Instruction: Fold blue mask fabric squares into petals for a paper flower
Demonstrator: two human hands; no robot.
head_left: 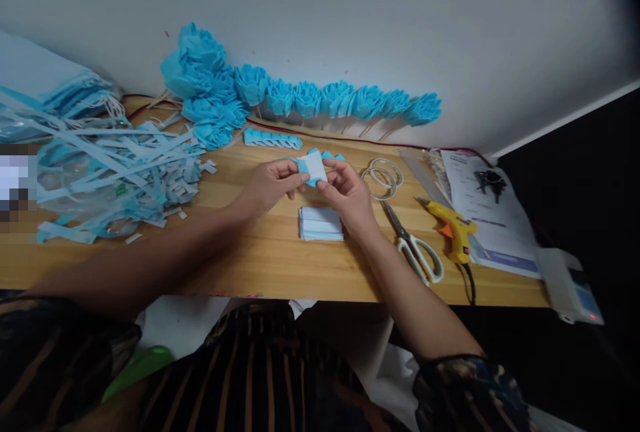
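A small white and blue fabric piece [313, 167] is held up between both hands above the wooden table. My left hand [273, 184] pinches its left edge with thumb and fingers. On the other side, my right hand [349, 193] grips the right edge, thumb at the lower corner. Just below the hands lies a stack of pale blue and white rectangles [321, 224]. A row of folded blue pieces [273, 139] rests behind my left hand. More blue folded pieces show partly behind the held piece.
Blue fabric flowers [307, 99] line the wall. Cut strips [135, 165] heap at the left. To the right are tape rolls [379, 182], scissors [411, 245], a yellow glue gun [457, 232], a printed sheet [480, 219] and keys [491, 183].
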